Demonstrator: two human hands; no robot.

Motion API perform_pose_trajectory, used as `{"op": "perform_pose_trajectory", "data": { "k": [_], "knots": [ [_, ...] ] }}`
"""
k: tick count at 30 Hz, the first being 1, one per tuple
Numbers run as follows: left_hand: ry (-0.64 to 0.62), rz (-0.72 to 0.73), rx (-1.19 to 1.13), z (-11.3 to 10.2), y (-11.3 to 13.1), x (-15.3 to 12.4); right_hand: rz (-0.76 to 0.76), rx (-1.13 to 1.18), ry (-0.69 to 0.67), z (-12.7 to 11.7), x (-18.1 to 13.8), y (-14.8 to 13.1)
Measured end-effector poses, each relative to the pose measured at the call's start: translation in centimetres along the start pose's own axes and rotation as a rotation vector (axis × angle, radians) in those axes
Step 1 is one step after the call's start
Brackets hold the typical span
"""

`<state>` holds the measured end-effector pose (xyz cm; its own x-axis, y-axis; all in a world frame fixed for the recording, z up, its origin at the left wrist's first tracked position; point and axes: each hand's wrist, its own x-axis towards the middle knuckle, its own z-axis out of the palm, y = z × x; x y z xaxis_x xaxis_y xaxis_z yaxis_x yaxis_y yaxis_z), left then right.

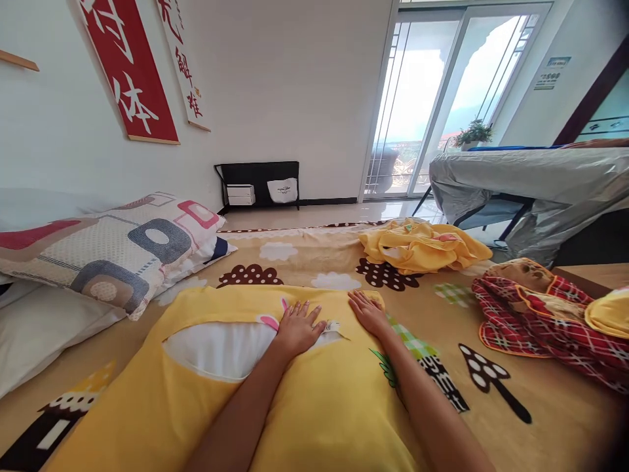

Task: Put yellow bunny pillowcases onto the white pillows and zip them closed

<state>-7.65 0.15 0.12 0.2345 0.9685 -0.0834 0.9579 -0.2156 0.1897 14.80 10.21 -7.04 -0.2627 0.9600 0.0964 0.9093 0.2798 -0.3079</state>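
A yellow pillowcase lies across the bed in front of me, with a white pillow showing through a long slit in it. My left hand rests flat on the fabric at the right part of the slit, fingers spread, beside a pink rabbit-ear print. Close to the far right corner of the pillowcase, my right hand lies palm down with its fingers stretched out. Neither hand grips anything. A green leaf print shows partly beside my right forearm.
Patterned and white pillows lie at the left. A crumpled yellow cloth is on the far side of the patterned bedspread. Red plaid fabric lies at the right. Beyond stand a covered table and a low black rack.
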Motion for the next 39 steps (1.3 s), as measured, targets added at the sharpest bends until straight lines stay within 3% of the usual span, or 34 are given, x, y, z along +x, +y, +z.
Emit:
{"op": "perform_pose_trajectory", "data": {
  "k": [4,8,13,17,20,23,26,29,31,34,36,39],
  "knots": [
    [0.007,0.016,-0.042,0.2,0.1,0.0,0.230,-0.070,-0.016,-0.7,-0.4,4.0],
    [0.057,0.026,-0.044,0.5,0.2,0.0,0.362,-0.122,0.010,-1.3,-1.0,4.4],
    [0.076,0.042,-0.051,0.6,0.2,-0.1,0.302,-0.166,0.104,-4.2,-2.7,2.0],
    [0.099,0.047,-0.020,0.5,0.4,0.2,0.113,-0.146,0.165,-6.7,-5.4,-3.1],
    [0.131,0.058,0.018,0.0,0.5,0.0,-0.129,-0.062,0.155,-5.5,-8.7,-8.4],
    [0.126,0.123,0.035,-1.6,-0.1,-1.2,-0.293,0.034,0.183,-2.3,-12.8,-12.1],
    [0.054,0.257,0.053,-4.4,-1.8,-3.1,-0.257,0.074,0.240,0.3,-16.4,-12.2],
    [-0.006,0.301,0.105,-7.3,-4.5,-5.0,-0.218,0.125,0.243,0.9,-18.6,-9.9],
    [0.063,0.205,0.149,-8.7,-6.1,-5.9,-0.215,0.158,0.202,0.1,-19.5,-8.6],
    [0.190,0.049,0.168,-9.5,-7.2,-6.5,-0.156,0.130,0.094,-2.9,-19.7,-8.3],
    [0.221,0.015,0.166,-9.6,-6.8,-6.4,-0.057,0.048,0.071,-5.8,-18.8,-9.6],
    [0.298,0.011,0.175,-10.1,-5.2,-5.8,-0.004,-0.114,0.204,-9.5,-16.1,-13.6]
  ]
}}
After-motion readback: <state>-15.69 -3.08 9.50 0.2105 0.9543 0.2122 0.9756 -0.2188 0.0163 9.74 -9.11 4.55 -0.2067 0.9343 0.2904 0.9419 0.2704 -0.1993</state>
